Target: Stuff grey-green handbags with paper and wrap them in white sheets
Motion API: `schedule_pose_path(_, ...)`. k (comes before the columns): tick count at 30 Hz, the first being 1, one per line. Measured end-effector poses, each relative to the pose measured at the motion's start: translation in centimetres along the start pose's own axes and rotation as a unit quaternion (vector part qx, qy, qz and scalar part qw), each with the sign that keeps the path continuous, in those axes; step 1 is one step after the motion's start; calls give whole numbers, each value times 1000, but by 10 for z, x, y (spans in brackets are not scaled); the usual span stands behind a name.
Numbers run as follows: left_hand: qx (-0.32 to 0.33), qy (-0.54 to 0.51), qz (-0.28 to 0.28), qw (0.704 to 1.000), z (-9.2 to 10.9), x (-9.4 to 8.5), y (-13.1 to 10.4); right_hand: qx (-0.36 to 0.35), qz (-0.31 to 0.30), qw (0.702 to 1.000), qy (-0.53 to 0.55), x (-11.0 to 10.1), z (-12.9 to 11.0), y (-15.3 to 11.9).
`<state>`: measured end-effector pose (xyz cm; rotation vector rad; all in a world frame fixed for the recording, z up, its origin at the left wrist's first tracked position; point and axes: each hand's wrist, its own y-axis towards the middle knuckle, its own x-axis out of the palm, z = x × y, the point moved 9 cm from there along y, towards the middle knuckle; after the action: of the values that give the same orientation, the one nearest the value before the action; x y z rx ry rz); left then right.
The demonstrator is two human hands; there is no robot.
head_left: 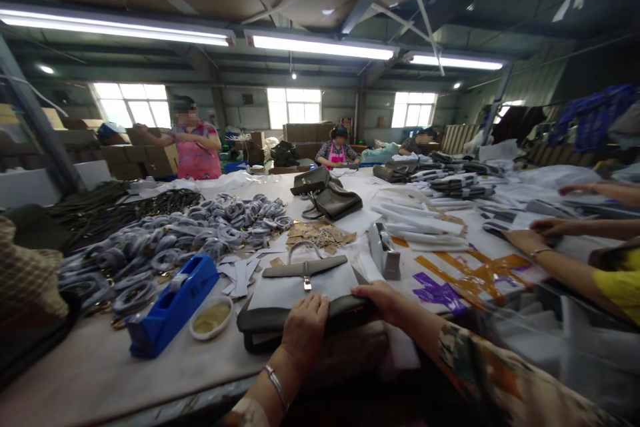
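A dark grey-green handbag (345,310) lies at the table's front edge, with a white sheet (275,288) over its body and its strap piece with a metal clasp (307,280) on top. My left hand (305,323) rests on the bag's near side just below the clasp, its fingers close together on the sheet and edge. At the bag's right end, my right hand (383,299) grips the corner between thumb and fingers. A blue tape dispenser (173,307) and a small white dish (211,318) stand left of the bag.
Wrapped rings and straps (200,233) are heaped at left. A grey tape dispenser (384,251) stands behind the bag, near brown paper with small parts (323,236). More bags (333,200) lie farther back. Another person's hands (530,240) work at right, beyond orange and purple tape (470,273).
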<state>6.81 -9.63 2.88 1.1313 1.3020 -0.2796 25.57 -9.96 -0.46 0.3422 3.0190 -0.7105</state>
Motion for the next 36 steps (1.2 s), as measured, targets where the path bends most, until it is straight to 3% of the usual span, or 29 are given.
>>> schedule_pose_path(4, -32, -58, -30, 997, -10, -12, 4, -15, 43, 999, -12, 0, -22, 2)
schedule_pose_path(8, -57, -63, -81, 993, -17, -9, 7, -19, 57, 998, -28, 3, -40, 1)
schedule_pose_path(15, -73, -7, -67, 995, -11, 7, 10, -14, 42, 998, -43, 4, -34, -1)
schedule_pose_path(18, -73, 10, -60, 995, -3, 20, 6, -27, 32, 996, -84, -9, -24, -2)
schedule_pose_path(21, -67, 37, -43, 996, 5, 34, 0, -72, 57, 985, -146, -39, -17, -8)
schedule_pose_path(24, -46, 73, -4, 996, 10, 42, -4, -174, 88, 954, -228, -71, -15, -18)
schedule_pose_path(28, -28, 86, 14, 996, 12, 41, -4, -332, 59, 856, -392, -82, -5, -40)
schedule_pose_path(32, -11, 97, -2, 995, 13, 34, 0, -344, 2, 823, -453, -79, 14, -50)
schedule_pose_path(36, -1, 113, -11, 994, 14, 29, 2, -344, -22, 806, -482, -70, 16, -52)
